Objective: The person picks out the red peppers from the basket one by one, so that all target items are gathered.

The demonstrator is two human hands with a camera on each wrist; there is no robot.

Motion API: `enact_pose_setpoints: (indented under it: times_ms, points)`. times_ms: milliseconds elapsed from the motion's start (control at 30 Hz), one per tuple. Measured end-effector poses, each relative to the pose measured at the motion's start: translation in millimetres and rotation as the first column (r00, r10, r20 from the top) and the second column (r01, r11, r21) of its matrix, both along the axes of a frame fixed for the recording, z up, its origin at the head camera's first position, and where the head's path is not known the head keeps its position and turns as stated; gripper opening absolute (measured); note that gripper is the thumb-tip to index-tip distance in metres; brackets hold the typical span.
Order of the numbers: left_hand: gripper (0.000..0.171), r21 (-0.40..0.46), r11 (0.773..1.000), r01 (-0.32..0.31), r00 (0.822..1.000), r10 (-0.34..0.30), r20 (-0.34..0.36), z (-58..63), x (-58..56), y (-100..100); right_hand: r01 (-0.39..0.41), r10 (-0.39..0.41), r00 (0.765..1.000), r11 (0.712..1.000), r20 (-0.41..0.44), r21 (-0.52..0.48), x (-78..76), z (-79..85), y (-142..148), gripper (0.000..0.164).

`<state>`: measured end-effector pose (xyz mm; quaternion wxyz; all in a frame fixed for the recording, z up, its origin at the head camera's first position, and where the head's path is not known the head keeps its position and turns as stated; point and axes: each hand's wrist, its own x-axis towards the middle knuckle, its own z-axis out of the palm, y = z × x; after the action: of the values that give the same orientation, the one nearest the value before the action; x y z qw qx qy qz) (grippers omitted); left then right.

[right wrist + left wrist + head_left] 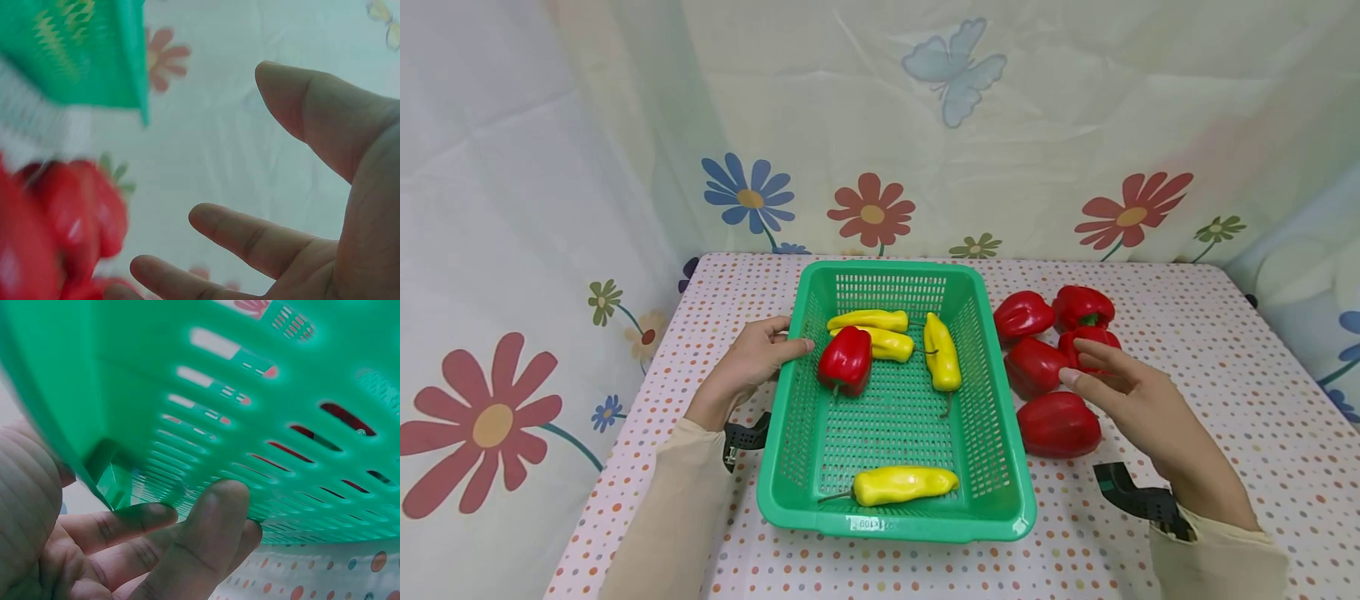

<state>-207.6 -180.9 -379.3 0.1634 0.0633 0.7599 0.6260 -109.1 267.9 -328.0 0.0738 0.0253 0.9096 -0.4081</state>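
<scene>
My left hand [751,358] holds the left rim of a green plastic basket [895,525], its thumb over the edge and fingers against the slotted outer wall [206,444]. Inside the basket lie one red bell pepper [846,360] and several long yellow peppers, among them one near the front [906,485] and one on the right [942,354]. Just right of the basket, several red bell peppers [1058,425] are grouped on the table. Over that group hovers my right hand [1138,404], fingers spread and holding nothing; the right wrist view shows its palm and fingers [250,247] apart from the peppers.
A dotted cloth covers the table [1240,400]. Behind it and along both sides hang pale curtains [820,108] printed with flowers and a butterfly. The basket stands between my arms, its right wall close to the red peppers.
</scene>
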Motion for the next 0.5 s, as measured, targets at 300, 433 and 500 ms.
enact_pose_setpoints:
  times_ms: [300, 433, 500]
  points:
    - [0.049, -0.005, 1.000, -0.003, 1.000, 0.003, 0.004, -0.1, -0.5, 1, -0.166, 0.164, 0.983, 0.986, -0.086, -0.014, -30.0, 37.5, -75, 0.077]
    - [0.047, -0.006, 1.000, -0.013, 1.000, 0.013, 0.010, -1.5, -0.3, 1, -0.246, 0.245, 0.969, 0.969, -0.032, -0.030, -47.6, 38.3, -109, 0.077]
    - [0.046, -0.005, 1.000, -0.014, 1.000, 0.014, 0.008, -2.2, -0.5, 1, -0.273, 0.273, 0.962, 0.961, -0.010, -0.045, -56.3, 35.8, -124, 0.076]
